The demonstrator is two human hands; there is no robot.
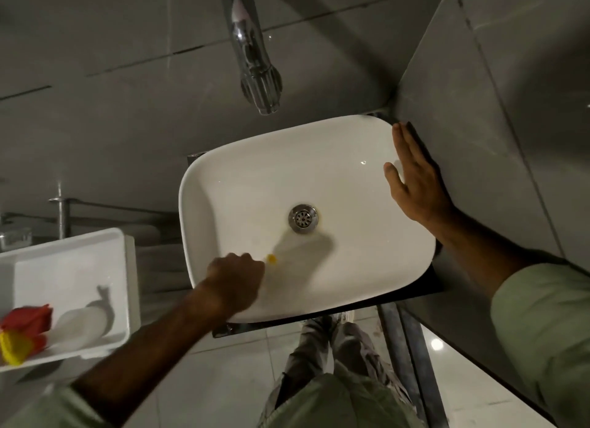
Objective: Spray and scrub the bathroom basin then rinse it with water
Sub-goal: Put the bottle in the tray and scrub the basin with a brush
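Below my head camera, the white basin [319, 178] fills the middle of the view, mounted in a corner of grey tiled wall, its chrome tap [255, 73] hanging over the back rim and no water running that I can see. Glazed ceramic like this is rigid and fixed, so I judge it needs no holding, only bracing; it will be slick once wet, and the rim is the safest place to lean.

Left of it sits a white tray [118, 268] holding a pale spray bottle [79, 325] on its side beside red and yellow cloths [25, 328].

My right hand [415, 184] lies flat on the basin's right rim, against the wall, fingers straight and close together, gripping nothing. My left hand [234, 279] is inside the near-left wall of the bowl, fingers curled tight around a small yellow scrubber [272, 259] of which only the tip shows; it looks soft and light.

A faint yellowish stain surrounds the drain [302, 217], so scrubbing seems unfinished.
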